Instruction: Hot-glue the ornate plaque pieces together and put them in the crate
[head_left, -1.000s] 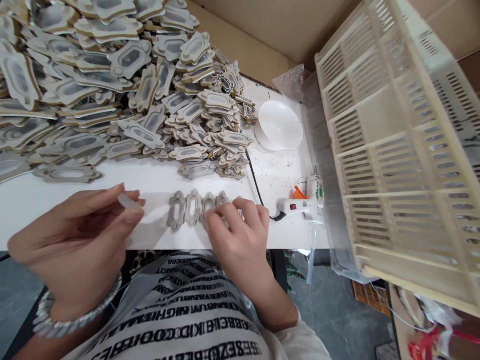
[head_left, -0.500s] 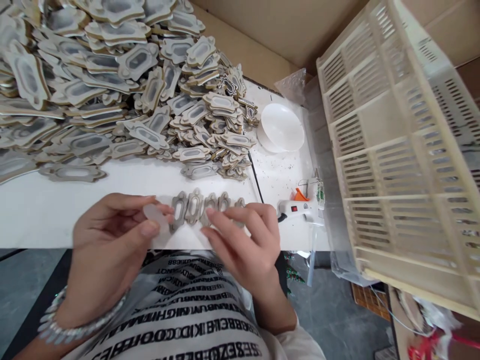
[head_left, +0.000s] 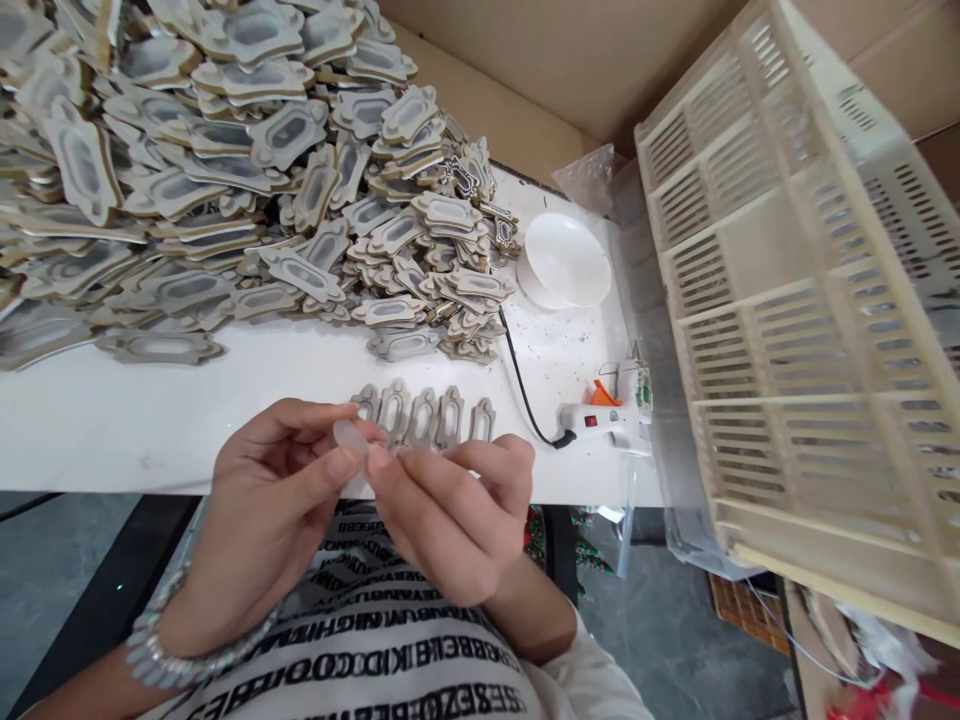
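Note:
A small translucent oval piece [head_left: 349, 437] is pinched between the thumb and fingers of my left hand [head_left: 277, 490]. My right hand [head_left: 454, 515] has its thumb and fingertips closed at the right edge of that same piece, so both hands meet over the table's front edge. Just behind them, several small grey frames with scalloped outlines and oval openings [head_left: 422, 415] stand side by side in a row. My fingers cover the lower ends of some of these frames.
A large heap of similar grey frames [head_left: 289, 135] fills the back left of the white table [head_left: 292, 365]. To its right are a white bowl [head_left: 566, 262] and a white glue gun [head_left: 600, 420] with a black cord. A cream plastic crate [head_left: 750, 310] rises at the right.
My left hand has moved right with the oval piece. My right hand has come left from above the row of frames, and its fingers have closed at the piece's edge.

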